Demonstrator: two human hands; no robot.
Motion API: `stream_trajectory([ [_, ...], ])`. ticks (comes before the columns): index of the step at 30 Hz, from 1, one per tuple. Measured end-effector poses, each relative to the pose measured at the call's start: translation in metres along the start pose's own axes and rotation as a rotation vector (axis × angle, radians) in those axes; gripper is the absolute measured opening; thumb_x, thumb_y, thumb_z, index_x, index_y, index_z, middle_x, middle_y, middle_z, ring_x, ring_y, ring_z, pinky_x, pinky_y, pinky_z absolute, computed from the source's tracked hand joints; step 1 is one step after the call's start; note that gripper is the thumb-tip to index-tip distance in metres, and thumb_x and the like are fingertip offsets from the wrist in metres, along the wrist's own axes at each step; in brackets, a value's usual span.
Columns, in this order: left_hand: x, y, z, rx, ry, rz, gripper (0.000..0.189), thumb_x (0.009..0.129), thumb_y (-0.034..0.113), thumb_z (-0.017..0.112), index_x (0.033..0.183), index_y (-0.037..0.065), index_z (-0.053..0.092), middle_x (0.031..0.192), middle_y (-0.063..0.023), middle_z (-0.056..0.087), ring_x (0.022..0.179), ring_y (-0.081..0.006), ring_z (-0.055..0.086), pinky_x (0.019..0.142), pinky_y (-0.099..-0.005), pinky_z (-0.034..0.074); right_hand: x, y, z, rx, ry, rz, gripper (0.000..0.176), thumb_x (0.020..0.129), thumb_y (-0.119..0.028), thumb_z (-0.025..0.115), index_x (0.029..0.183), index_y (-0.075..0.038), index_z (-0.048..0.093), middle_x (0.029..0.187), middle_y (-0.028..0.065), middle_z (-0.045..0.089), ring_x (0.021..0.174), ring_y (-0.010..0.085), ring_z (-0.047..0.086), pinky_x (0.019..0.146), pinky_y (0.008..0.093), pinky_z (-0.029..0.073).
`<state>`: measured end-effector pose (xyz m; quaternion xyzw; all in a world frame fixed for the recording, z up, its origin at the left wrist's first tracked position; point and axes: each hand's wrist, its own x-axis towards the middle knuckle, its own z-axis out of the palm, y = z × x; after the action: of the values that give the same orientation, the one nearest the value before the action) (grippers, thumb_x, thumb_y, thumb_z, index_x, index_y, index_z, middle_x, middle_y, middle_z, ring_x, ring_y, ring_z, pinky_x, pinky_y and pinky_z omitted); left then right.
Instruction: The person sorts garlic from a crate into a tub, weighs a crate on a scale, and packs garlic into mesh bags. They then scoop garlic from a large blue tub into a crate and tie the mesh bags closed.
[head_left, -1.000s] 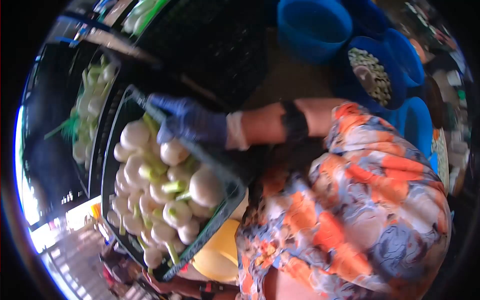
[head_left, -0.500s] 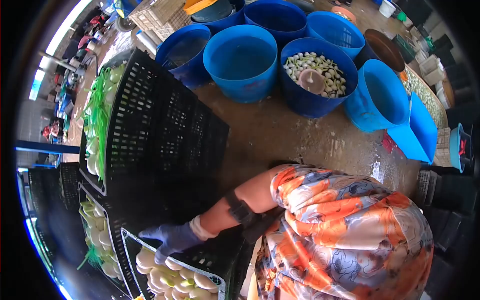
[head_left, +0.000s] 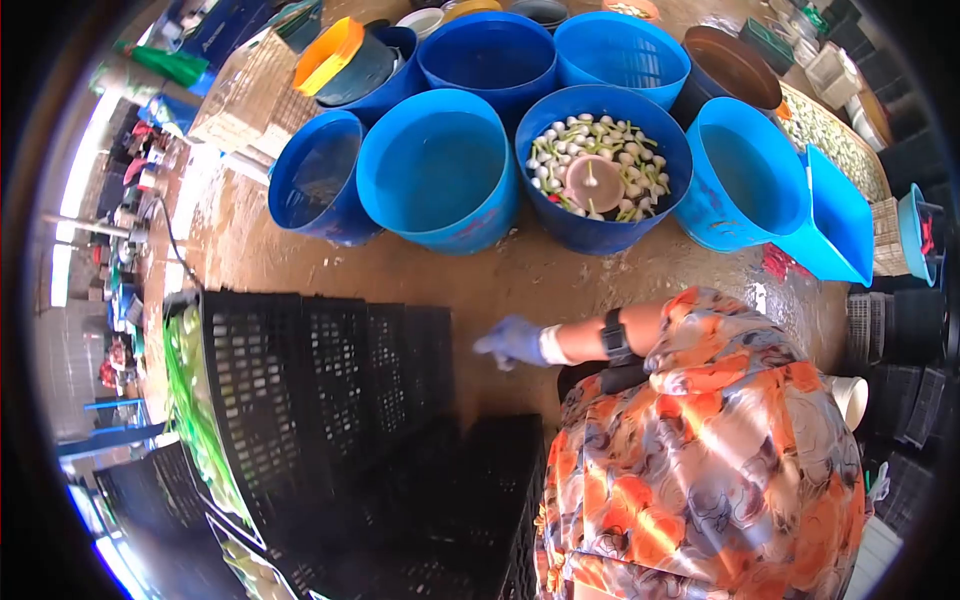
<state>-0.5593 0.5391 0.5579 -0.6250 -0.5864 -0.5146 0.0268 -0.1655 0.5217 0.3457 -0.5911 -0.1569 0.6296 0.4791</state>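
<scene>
at the far left, green stalks and pale bulbs (head_left: 192, 400) poke out along the edge of the black crates (head_left: 320, 390), which lie stacked and tilted on the wet floor (head_left: 520, 275). the crates sit just left of and below the right hand (head_left: 512, 342), near it but not touching. that gloved hand hangs over the floor with its grip released, fingers loose, holding nothing; the left hand is out of sight. with no hand steadying them, the leaning crates could probably slide or tip and spill their load. the slick floor looks like the main hazard: a foot could slip on it beside the crates. further right and beyond the hand, a water-filled blue tub (head_left: 440, 235) and a tub of bulbs (head_left: 600, 232) stand close together, so a stumble could knock them.
</scene>
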Motion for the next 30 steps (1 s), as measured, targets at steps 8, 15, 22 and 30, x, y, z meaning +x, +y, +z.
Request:
stream_trajectory([
  [8, 0.025, 0.096, 0.037, -0.072, -0.189, 0.075, 0.022, 0.076, -0.001, 0.064, 0.098, 0.000, 0.067, 0.099, -0.0150, 0.066, 0.089, -0.0236, 0.063, 0.080, -0.0356, 0.052, -0.019, 0.047, -0.174, -0.114, 0.031, -0.226, 0.014, 0.081, -0.018, 0.066, 0.080, -0.004, 0.065, 0.069, 0.0071, 0.064, 0.060, 0.0146, 0.060, 0.057, 0.0277, 0.049],
  [15, 0.056, 0.135, 0.152, -0.197, -0.365, 0.069, 0.014, 0.072, -0.003, 0.066, 0.085, -0.002, 0.066, 0.092, -0.0116, 0.067, 0.087, -0.0187, 0.063, 0.075, -0.0276, 0.050, 0.003, -0.040, -0.229, 0.233, 0.213, -0.120, 0.012, 0.079, -0.001, 0.064, 0.091, -0.001, 0.063, 0.083, 0.0071, 0.064, 0.071, 0.0180, 0.065, 0.064, 0.0278, 0.054],
  [22, 0.143, 0.074, 0.142, 0.184, -0.058, -0.095, 0.012, 0.075, 0.010, 0.068, 0.084, 0.003, 0.069, 0.084, -0.0101, 0.065, 0.073, -0.0201, 0.061, 0.066, -0.0312, 0.048, 0.030, -0.249, -0.105, -0.206, -0.151, -0.638, 0.018, 0.081, -0.006, 0.066, 0.097, 0.001, 0.063, 0.087, 0.0054, 0.065, 0.078, 0.0125, 0.063, 0.074, 0.0246, 0.051],
  [30, 0.215, -0.027, 0.098, 0.411, -0.149, -0.133, 0.017, 0.072, 0.016, 0.069, 0.084, 0.006, 0.072, 0.072, -0.0093, 0.065, 0.068, -0.0184, 0.062, 0.065, -0.0304, 0.047, 0.006, -0.439, 0.115, -1.045, -0.546, -1.273, 0.024, 0.076, -0.008, 0.065, 0.098, 0.002, 0.062, 0.091, 0.0125, 0.065, 0.085, 0.0200, 0.063, 0.078, 0.0300, 0.049],
])
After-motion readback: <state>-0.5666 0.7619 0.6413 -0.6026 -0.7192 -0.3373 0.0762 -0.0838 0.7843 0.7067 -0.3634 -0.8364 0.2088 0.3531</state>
